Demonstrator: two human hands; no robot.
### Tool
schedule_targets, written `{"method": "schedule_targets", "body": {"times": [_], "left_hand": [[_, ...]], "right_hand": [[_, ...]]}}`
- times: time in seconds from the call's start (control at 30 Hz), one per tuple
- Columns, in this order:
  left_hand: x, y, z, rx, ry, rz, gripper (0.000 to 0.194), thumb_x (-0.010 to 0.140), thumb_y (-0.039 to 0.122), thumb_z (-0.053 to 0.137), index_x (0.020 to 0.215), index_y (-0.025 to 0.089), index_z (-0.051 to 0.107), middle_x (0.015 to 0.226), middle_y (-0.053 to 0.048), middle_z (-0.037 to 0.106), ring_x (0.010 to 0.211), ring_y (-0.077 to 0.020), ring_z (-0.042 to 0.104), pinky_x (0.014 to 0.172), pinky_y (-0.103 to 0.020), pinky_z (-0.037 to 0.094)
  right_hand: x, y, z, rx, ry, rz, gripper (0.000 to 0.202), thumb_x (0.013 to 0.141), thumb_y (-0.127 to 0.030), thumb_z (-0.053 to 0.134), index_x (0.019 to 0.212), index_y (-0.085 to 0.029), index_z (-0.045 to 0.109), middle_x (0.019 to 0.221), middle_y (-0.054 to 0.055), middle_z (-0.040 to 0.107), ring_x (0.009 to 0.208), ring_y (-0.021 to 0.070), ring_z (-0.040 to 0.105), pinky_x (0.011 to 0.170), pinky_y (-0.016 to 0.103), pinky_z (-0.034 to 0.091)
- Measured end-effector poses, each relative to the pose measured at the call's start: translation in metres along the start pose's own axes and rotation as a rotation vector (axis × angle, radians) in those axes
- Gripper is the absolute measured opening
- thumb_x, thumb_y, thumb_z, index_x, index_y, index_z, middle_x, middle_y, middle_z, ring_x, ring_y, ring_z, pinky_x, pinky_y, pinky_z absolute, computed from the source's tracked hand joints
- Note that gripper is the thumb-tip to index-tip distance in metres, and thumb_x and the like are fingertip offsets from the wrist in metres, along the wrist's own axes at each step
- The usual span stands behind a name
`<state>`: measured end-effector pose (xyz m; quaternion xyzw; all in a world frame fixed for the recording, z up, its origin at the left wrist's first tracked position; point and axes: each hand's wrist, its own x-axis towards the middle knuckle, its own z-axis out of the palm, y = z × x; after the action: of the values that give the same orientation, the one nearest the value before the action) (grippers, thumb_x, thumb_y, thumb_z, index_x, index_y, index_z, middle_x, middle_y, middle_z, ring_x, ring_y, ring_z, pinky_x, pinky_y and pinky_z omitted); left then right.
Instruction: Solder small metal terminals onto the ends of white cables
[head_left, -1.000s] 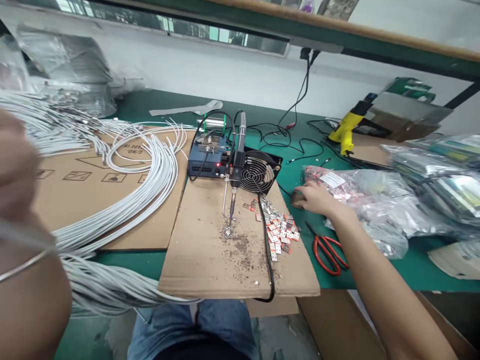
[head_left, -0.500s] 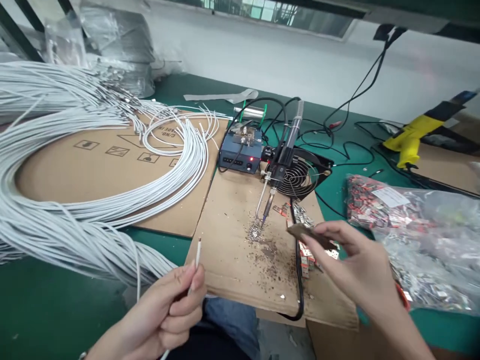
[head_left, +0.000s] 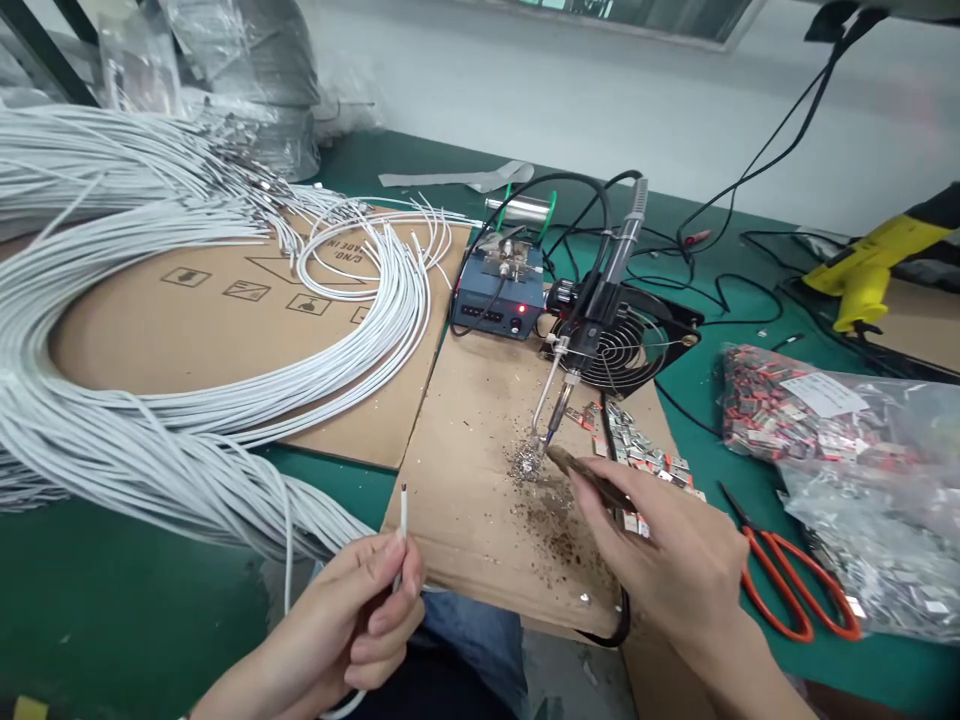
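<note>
At seven o'clock in my view, my left hand is closed, thumb and fingers pinching a white cable just below its upright end. At four o'clock, my right hand grips a flat brown piece between thumb and fingers; its far end is right by the tip of the soldering iron, though I can't tell if they touch. Orange-and-metal connectors lie partly behind that hand, red-handled scissors to its three o'clock, and bundled white cables at nine o'clock.
</note>
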<state>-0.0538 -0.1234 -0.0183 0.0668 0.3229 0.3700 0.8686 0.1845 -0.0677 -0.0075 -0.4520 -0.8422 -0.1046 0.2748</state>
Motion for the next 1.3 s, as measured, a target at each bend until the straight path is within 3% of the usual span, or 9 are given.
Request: {"method": "schedule_targets", "body": {"times": [0.13, 0.27, 0.33, 0.43, 0.63, 0.77, 0.87, 1.07, 1.3], "left_hand": [[-0.001, -0.001, 0.001, 0.034, 0.014, 0.041, 0.028, 0.07, 0.037, 0.074, 0.058, 0.014, 0.064, 0.044, 0.006, 0.041, 0.034, -0.0012, 0.025, 0.03, -0.008, 0.031], [-0.004, -0.003, 0.006, 0.093, 0.092, 0.161, 0.028, 0.065, 0.035, 0.078, 0.056, 0.012, 0.067, 0.048, 0.003, 0.048, 0.04, -0.0034, 0.037, 0.039, -0.015, 0.047], [-0.006, -0.003, 0.007, 0.112, 0.113, 0.188, 0.024, 0.063, 0.035, 0.079, 0.061, 0.013, 0.069, 0.049, 0.003, 0.049, 0.038, -0.0025, 0.037, 0.039, -0.015, 0.049], [-0.009, -0.004, 0.006, 0.138, 0.112, 0.208, 0.019, 0.066, 0.035, 0.077, 0.071, 0.017, 0.07, 0.048, 0.005, 0.052, 0.033, 0.0002, 0.033, 0.034, -0.011, 0.044], [-0.012, -0.005, 0.001, 0.144, 0.069, 0.247, 0.019, 0.071, 0.035, 0.073, 0.072, 0.019, 0.063, 0.049, 0.005, 0.054, 0.03, 0.002, 0.032, 0.032, -0.006, 0.034], [-0.012, -0.005, 0.002, 0.119, 0.072, 0.274, 0.026, 0.071, 0.038, 0.073, 0.065, 0.017, 0.06, 0.054, 0.004, 0.053, 0.032, 0.0028, 0.033, 0.034, -0.006, 0.033], [-0.012, -0.005, 0.005, 0.096, 0.074, 0.287, 0.028, 0.07, 0.04, 0.073, 0.063, 0.016, 0.059, 0.055, 0.005, 0.053, 0.031, 0.0031, 0.033, 0.033, -0.006, 0.032], [-0.011, -0.005, 0.008, 0.103, 0.112, 0.286, 0.027, 0.064, 0.038, 0.078, 0.062, 0.016, 0.062, 0.052, 0.005, 0.053, 0.031, 0.0019, 0.037, 0.032, -0.007, 0.036], [-0.008, -0.012, 0.012, 0.194, 0.189, 0.323, 0.031, 0.059, 0.036, 0.082, 0.066, 0.015, 0.062, 0.048, 0.004, 0.058, 0.028, 0.0005, 0.042, 0.03, -0.005, 0.029]], "right_hand": [[-0.001, -0.003, 0.001, 0.06, -0.074, 0.089, 0.01, 0.086, -0.015, 0.051, 0.087, -0.017, 0.061, 0.079, 0.007, 0.072, 0.059, 0.018, 0.066, 0.056, 0.029, 0.049], [0.001, 0.003, 0.005, 0.367, -0.07, 0.493, 0.003, 0.081, -0.023, 0.056, 0.079, -0.021, 0.057, 0.068, 0.002, 0.067, 0.055, 0.017, 0.063, 0.051, 0.027, 0.049], [0.006, 0.005, 0.008, 0.59, -0.087, 0.659, 0.007, 0.081, -0.026, 0.057, 0.076, -0.022, 0.054, 0.066, 0.001, 0.064, 0.053, 0.0166, 0.062, 0.05, 0.026, 0.049], [0.012, 0.005, 0.012, 0.763, -0.176, 0.74, 0.011, 0.081, -0.029, 0.056, 0.076, -0.021, 0.05, 0.063, -0.001, 0.059, 0.048, 0.0151, 0.06, 0.046, 0.025, 0.048], [0.006, -0.003, 0.008, 0.614, -0.11, 0.655, 0.007, 0.078, -0.022, 0.06, 0.077, -0.02, 0.054, 0.064, -0.001, 0.06, 0.053, 0.0142, 0.058, 0.049, 0.024, 0.043], [0.004, -0.007, 0.004, 0.298, 0.07, 0.324, 0.001, 0.08, -0.014, 0.059, 0.08, -0.016, 0.058, 0.067, 0.002, 0.065, 0.055, 0.0133, 0.06, 0.054, 0.023, 0.044], [0.004, -0.009, 0.004, 0.15, 0.039, 0.161, 0.004, 0.082, -0.013, 0.056, 0.081, -0.013, 0.06, 0.069, 0.006, 0.068, 0.057, 0.0158, 0.063, 0.055, 0.025, 0.045], [0.003, -0.01, 0.003, 0.102, 0.088, 0.087, 0.004, 0.083, -0.011, 0.057, 0.081, -0.012, 0.06, 0.072, 0.009, 0.069, 0.055, 0.0161, 0.063, 0.055, 0.027, 0.044], [-0.001, -0.004, 0.0, 0.196, -0.057, 0.144, 0.006, 0.084, -0.014, 0.055, 0.082, -0.015, 0.06, 0.071, 0.004, 0.069, 0.055, 0.0142, 0.062, 0.053, 0.024, 0.043]]}}
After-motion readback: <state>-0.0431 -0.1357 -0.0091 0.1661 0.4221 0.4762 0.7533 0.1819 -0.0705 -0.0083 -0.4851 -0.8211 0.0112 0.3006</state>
